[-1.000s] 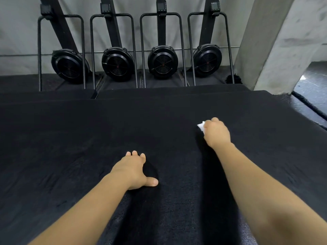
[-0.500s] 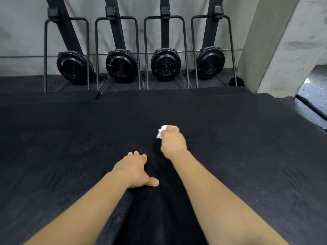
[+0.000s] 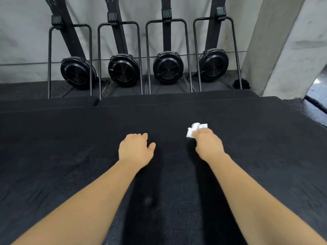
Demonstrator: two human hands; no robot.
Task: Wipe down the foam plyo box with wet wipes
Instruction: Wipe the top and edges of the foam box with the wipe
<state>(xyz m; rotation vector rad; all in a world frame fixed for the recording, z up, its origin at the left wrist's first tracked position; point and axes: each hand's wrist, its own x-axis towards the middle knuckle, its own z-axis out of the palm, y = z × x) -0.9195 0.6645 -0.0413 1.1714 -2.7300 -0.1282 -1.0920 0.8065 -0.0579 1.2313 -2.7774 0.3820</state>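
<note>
The black foam plyo box [image 3: 70, 156] fills the lower part of the head view, its wide top facing me. My right hand [image 3: 208, 145] grips a crumpled white wet wipe [image 3: 193, 129] and presses it onto the box top right of centre. The wipe sticks out past my fingers. My left hand [image 3: 135, 149] rests on the box top near the middle, fingers curled down against the surface, thumb out to the right. It holds nothing that I can see.
Several black fan-wheel rowing machines [image 3: 168, 68] stand upright against the grey wall behind the box. A concrete pillar [image 3: 286, 46] rises at the back right. More black foam blocks [image 3: 177, 99] lie beyond the box's far edge. Dark floor [image 3: 316, 96] shows at the right.
My right hand swept the wipe left toward the centre, then back to the right. My left hand stayed on the box top; its fingers look more curled now.
</note>
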